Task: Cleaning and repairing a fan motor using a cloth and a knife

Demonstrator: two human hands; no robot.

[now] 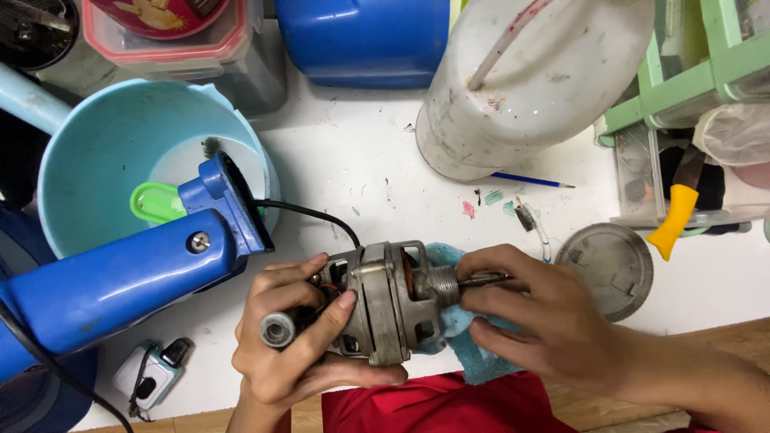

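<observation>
Where the two hands meet at lower centre of the frame lies the principal item: one small electric motor (393, 301), grey cast-metal housing, copper windings showing through its openings, threaded shaft pointing right. Left hand (293, 337): wrapped around the motor's left end, fingers curled closed over the housing, thumb laid across its front face; a short metal cylinder stub (277, 329) protrudes between thumb and fingers. Right hand (533, 309): fingers pinched together on the shaft tip (481, 280), with a light-blue cloth (469, 341) bunched beneath the palm and under the motor. Black cable (321, 216): runs from the motor's upper left toward the blue power tool (128, 281) (large, plastic-bodied, lying diagonally across the left of the frame). Light-blue bucket (88, 160): upper left, behind the tool, holding a green plastic piece (156, 202). White plastic jug (537, 80): upper centre-right, soiled, with a straw-like tube across it. Blue pen (529, 181): just below the jug on the white table (361, 168). Round grey lid (605, 269): right of the hands, flat on the table, apart from them. Yellow-handled tool (675, 220): right edge, hanging from a clear container. Small white switch box (156, 373): lower left. Red garment (449, 405): bottom centre, below the motor.
</observation>
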